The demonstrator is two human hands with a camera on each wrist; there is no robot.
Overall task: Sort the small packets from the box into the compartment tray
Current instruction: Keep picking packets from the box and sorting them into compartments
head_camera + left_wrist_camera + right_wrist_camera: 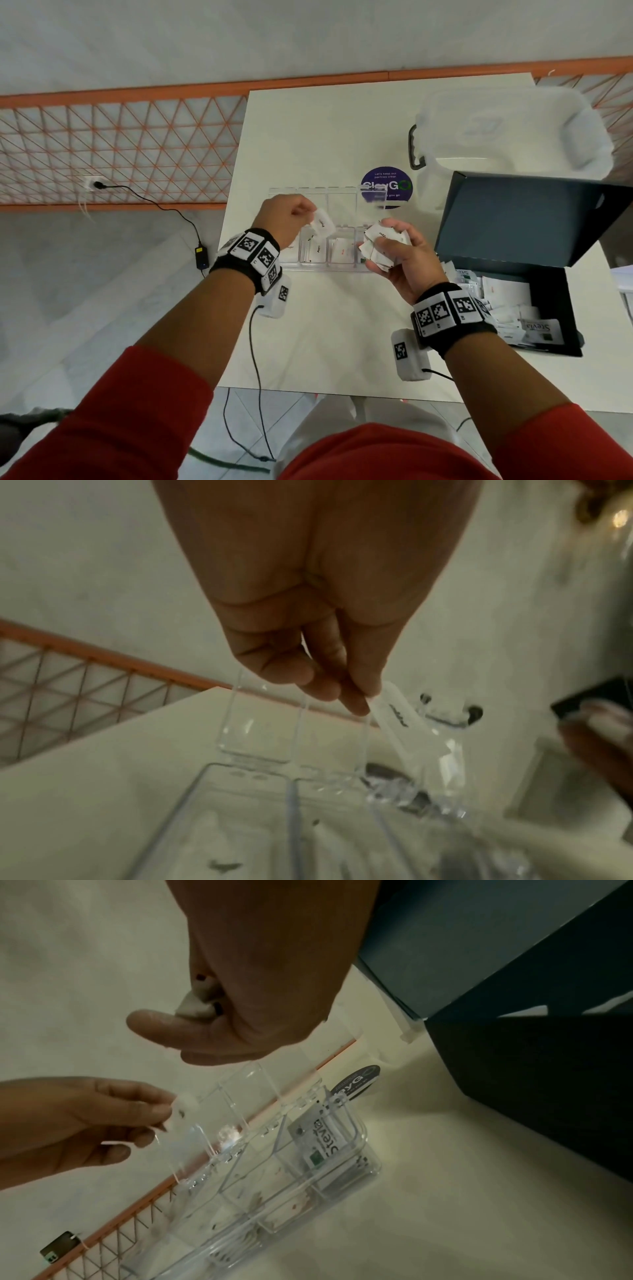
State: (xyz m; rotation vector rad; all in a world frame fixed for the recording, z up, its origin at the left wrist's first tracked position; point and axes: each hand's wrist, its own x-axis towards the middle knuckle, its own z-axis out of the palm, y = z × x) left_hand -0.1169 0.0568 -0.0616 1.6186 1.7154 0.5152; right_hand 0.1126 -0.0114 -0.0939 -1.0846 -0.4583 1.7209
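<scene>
Table: left hand one packet, right hand several.

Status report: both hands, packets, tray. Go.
Left hand pinches one packet above the compartment tray. Right hand holds a bunch of packets. Box open, packets remaining. Nothing blocking.

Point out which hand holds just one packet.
The left hand: it pinches a single white packet above the clear compartment tray. The right hand grips a whole bunch of packets.
</scene>
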